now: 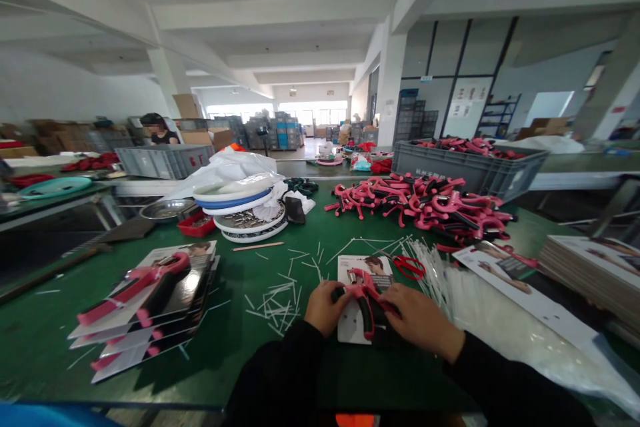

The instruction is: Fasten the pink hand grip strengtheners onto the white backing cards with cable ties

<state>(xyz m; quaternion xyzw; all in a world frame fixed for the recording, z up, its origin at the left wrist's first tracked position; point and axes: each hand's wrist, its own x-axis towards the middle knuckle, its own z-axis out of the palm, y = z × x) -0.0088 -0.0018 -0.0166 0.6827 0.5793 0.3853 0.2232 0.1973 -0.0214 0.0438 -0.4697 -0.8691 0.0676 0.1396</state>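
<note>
Pink-and-black pliers (364, 297) lie on a printed card (350, 328) in front of me on the green table. My left hand (326, 307) pinches the tool's left side near its head. On the other side, my right hand (417, 317) is closed round the right handle. Just behind the card are red-handled scissors (410, 267), partly overlapped by white cable ties (431, 273). To the left stands a stack of cards with pliers fixed on them (150, 300). Cut tie ends (277, 307) are scattered between that stack and my left hand.
A large heap of pink pliers (425, 203) lies at the back right, before a grey crate (470, 163). Stacked cards (595, 273) and a plastic bag of ties (530, 320) are at right. Stacked round trays (240, 207) and a red box (197, 223) stand back left. A person sits far left.
</note>
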